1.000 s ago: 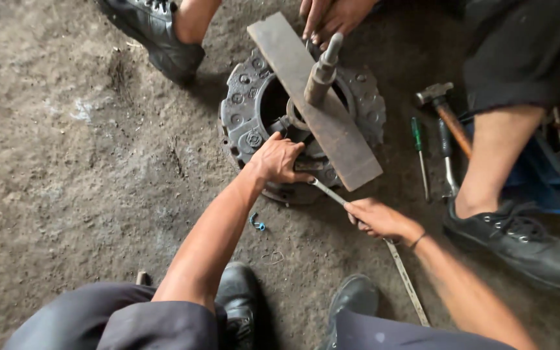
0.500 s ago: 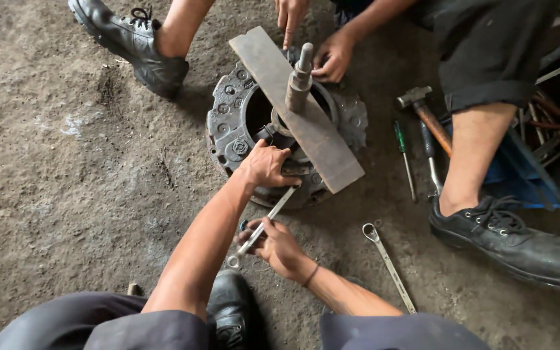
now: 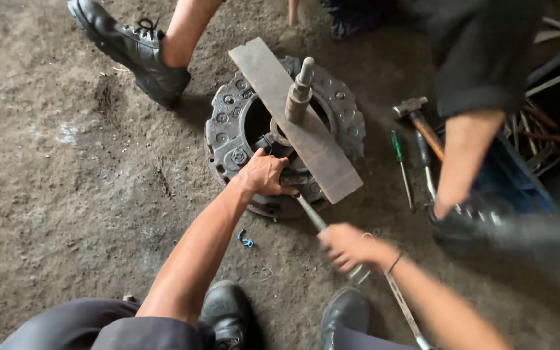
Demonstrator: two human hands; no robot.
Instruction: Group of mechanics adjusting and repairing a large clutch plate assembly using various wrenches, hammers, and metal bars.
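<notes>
Left hand (image 3: 266,174): gripping the inner edge of the clutch plate (image 3: 228,133) on the dirt floor.
Right hand (image 3: 348,246): clenched on a slim metal rod (image 3: 310,214) (blurred).
Flat bar (image 3: 296,120): lies across the plate.

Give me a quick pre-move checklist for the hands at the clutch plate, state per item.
1. Left hand braced on the round clutch plate: ok, fingers on its near rim.
2. Right hand gripping the long metal tool: cannot tell, hand is motion-blurred.
3. Tool tip seated at the plate: cannot tell, hidden by the left hand.
4. Flat steel bar lying across the plate with the upright shaft through it: ok.
5. Other person's shoe apart from the plate: ok.
6. Hammer and screwdrivers clear of the plate: ok, lying to its right.
</notes>
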